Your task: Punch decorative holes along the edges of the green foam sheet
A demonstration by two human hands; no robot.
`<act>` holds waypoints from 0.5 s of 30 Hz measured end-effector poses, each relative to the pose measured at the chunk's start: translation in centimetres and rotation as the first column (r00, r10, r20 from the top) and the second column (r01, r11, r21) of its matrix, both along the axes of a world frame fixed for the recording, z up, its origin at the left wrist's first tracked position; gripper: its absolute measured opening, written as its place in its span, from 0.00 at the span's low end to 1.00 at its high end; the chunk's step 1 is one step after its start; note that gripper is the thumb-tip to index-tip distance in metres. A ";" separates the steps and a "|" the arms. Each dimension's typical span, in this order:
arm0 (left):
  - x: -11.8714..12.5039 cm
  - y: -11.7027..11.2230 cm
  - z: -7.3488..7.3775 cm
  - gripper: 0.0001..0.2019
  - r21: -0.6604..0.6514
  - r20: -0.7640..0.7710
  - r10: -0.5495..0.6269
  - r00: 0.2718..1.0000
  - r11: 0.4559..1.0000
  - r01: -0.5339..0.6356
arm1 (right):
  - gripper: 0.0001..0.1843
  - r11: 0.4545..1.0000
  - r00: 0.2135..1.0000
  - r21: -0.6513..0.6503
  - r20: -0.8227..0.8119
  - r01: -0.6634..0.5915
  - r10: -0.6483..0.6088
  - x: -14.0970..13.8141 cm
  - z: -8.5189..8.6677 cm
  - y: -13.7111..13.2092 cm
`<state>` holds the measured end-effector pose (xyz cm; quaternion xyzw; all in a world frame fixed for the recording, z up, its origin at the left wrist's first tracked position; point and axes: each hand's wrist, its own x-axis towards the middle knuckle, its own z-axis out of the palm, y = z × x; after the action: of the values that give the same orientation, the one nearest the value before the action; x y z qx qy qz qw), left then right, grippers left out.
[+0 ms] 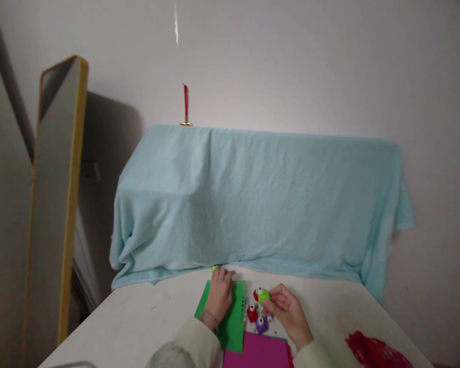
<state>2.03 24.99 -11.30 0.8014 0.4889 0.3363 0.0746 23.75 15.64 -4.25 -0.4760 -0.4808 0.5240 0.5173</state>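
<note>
My left hand [220,293] reaches over a green sheet [230,327] with a row of holes along its edge. Its thumb sticks out to the right, apart from the fingers. Just beyond the fingertips, a light green googly-eyed toy [214,268] peeks out, partly hidden. Between thumb and fingers, my right hand [289,311] pinches another light green googly-eyed toy [263,295] with a red part at its left side. Below that toy, a red googly-eyed toy [252,314] and a purple googly-eyed toy [261,325] lie close together.
A magenta sheet [256,352] lies at the table's front edge. Crumpled red netting [375,351] is at the right. Light blue cloth [268,204] drapes over something along the back of the white table [138,317]. A gold-framed mirror [74,153] leans at the left.
</note>
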 end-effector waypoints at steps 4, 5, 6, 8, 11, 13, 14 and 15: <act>0.1 -0.5 1.0 0.13 -0.001 -0.034 -0.026 0.999 1.000 0.026 | 0.24 0.997 0.980 -0.031 -0.187 0.069 -0.073 0.2 -0.4 0.2; 0.2 -0.6 1.2 0.12 0.001 -0.029 -0.026 0.999 1.000 0.026 | 0.24 0.994 0.966 -0.044 -0.238 0.096 -0.104 0.4 -0.5 0.3; 0.2 -0.7 1.3 0.12 0.003 -0.022 -0.027 0.999 1.000 0.027 | 0.23 0.991 0.949 -0.056 -0.288 0.119 -0.130 0.5 -0.6 0.4; 0.3 -0.9 1.4 0.12 0.000 -0.014 -0.035 0.999 0.999 0.035 | 0.22 0.985 0.909 -0.069 -0.381 0.155 -0.170 0.9 -0.8 0.5; 0.4 -1.0 1.5 0.14 -0.013 -0.020 -0.055 0.998 0.998 0.055 | 0.21 0.979 0.862 -0.076 -0.465 0.189 -0.203 1.2 -0.9 0.5; 0.4 -0.9 1.5 0.14 -0.025 -0.025 -0.068 0.997 0.997 0.067 | 0.21 0.977 0.856 -0.083 -0.472 0.197 -0.212 1.2 -0.8 0.6; 0.3 -0.9 1.5 0.13 -0.031 -0.028 -0.071 0.997 0.997 0.070 | 0.22 0.977 0.859 -0.087 -0.466 0.195 -0.213 1.1 -0.7 0.6; 0.2 -0.8 1.5 0.12 -0.038 -0.032 -0.072 0.997 0.997 0.071 | 0.24 0.978 0.866 -0.089 -0.454 0.187 -0.207 1.0 -0.6 0.6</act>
<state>2.27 24.21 -9.77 0.8224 0.4674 0.3108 0.0930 24.77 16.19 -4.82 -0.3952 -0.2821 0.5765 0.6572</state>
